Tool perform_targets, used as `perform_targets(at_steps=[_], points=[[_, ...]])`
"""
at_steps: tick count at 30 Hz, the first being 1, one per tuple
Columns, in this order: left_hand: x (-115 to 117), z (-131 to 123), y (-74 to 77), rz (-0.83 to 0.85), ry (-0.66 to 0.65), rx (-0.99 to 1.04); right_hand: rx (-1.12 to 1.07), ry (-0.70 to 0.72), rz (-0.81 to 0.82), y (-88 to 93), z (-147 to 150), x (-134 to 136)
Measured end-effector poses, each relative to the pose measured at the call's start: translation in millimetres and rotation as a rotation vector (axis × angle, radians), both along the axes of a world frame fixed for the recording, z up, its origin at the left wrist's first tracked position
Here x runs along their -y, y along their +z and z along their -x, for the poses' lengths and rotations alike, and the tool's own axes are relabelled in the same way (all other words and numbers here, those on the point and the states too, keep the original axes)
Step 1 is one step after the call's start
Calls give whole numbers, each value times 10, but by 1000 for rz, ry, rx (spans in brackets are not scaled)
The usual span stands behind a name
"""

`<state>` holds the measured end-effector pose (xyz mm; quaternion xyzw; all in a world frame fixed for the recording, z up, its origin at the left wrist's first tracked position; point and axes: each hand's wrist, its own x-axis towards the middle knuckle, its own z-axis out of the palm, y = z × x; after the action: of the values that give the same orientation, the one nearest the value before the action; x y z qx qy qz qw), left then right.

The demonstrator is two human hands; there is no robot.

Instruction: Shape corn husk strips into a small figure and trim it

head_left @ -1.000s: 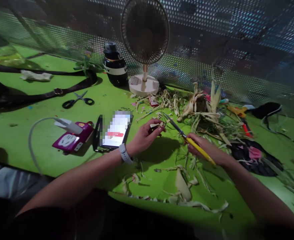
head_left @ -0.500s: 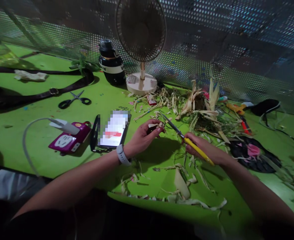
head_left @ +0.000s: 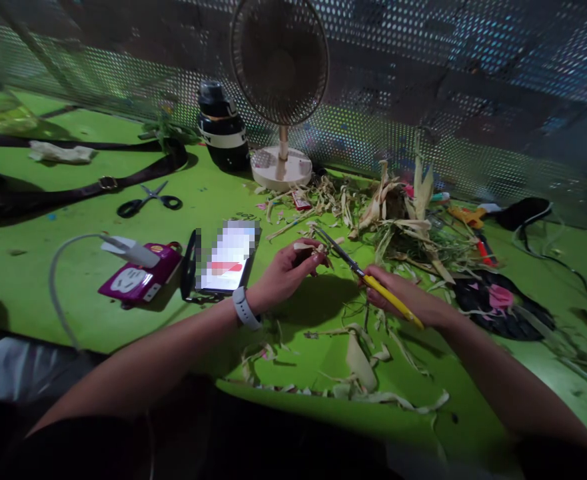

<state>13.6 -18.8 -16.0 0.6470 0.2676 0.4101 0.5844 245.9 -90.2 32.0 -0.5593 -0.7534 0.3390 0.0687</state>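
Observation:
My left hand (head_left: 293, 270) is pinched around a small knotted piece of pale dried corn husk (head_left: 319, 249), held a little above the green table. My right hand (head_left: 398, 293) is wrapped around yellow-handled scissors (head_left: 388, 297). Their metal blades slant up and left, with the tips close beside the husk piece; I cannot tell whether they touch it. Husk strips (head_left: 360, 363) and shreds lie on the table below both hands. Beyond the right hand rises a heap of dried husks and green stalks (head_left: 418, 237).
Left of my left hand are a lit phone (head_left: 228, 257), a purple power strip (head_left: 140, 273) with a cable, and black-handled scissors (head_left: 150, 199). A fan (head_left: 280, 167) and a black bottle (head_left: 223, 137) stand at the back. A black flat item (head_left: 473, 313) lies at right.
The view has turned slightly, so things on the right appear a little farther left. Both hands keep nearly the same pose and hold on the husk piece and scissors.

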Motion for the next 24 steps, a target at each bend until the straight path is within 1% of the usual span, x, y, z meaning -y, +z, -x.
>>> perform_targets(at_steps=[6, 9, 15, 20, 24], points=[[-3, 4, 22, 59, -29, 31, -126, 70, 8, -100, -73, -9], [-4, 1, 24, 62, -41, 41, -129, 93, -11, -124, -75, 2], [5, -2, 35, 45, -28, 9, -108, 52, -43, -98, -3, 45], [23, -7, 48, 54, -33, 20, -50, 24, -69, -133, 39, 70], [29, -12, 52, 77, -47, 28, -30, -34, -93, -157, 45, 84]])
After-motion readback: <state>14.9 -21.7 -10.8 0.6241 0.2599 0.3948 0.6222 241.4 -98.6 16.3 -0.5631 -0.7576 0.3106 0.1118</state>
